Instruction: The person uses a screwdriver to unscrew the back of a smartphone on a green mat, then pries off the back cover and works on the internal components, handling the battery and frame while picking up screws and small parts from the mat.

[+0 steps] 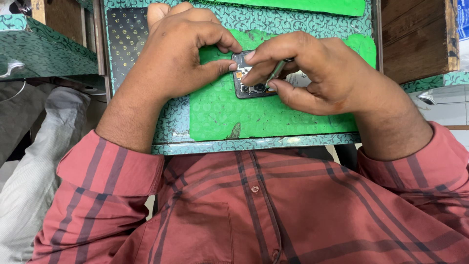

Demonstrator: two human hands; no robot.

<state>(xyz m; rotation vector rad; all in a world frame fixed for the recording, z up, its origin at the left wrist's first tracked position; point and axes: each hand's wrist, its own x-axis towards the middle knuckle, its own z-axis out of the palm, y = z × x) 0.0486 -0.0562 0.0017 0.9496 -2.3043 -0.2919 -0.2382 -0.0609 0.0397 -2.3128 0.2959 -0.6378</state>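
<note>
Head view, looking straight down. An opened phone (pixel 251 78) lies back-side up on a green mat (pixel 273 115) spread over the desk (pixel 254 143), which is covered in teal patterned sheet. The phone's rear cover is off — camera lenses, a small orange part and dark internal plates show at the near end; the far end is hidden under the fingers.

Left hand (pixel 178 54): thumb and forefinger pinched on the phone's left edge and top corner, steadying it flat against the mat. Closed on the phone, not lifting it.

Right hand (pixel 317 73): fingers closed around a slim grey-green tool (pixel 275 73), held like a pen, its tip down at the board near the camera cluster. Whether the tip sits in a screw or on a connector cannot be told — too small.

A darker dotted mat (pixel 126 39) lies at the left of the desk; a second green sheet (pixel 303 6) at the far edge. Wooden boxes (pixel 415 36) to the right.

Stage, as judged: cover already removed, internals exposed, work under way on the upper board. No loose screws or lifted parts can be made out on the mat, so how much remains is unclear.
</note>
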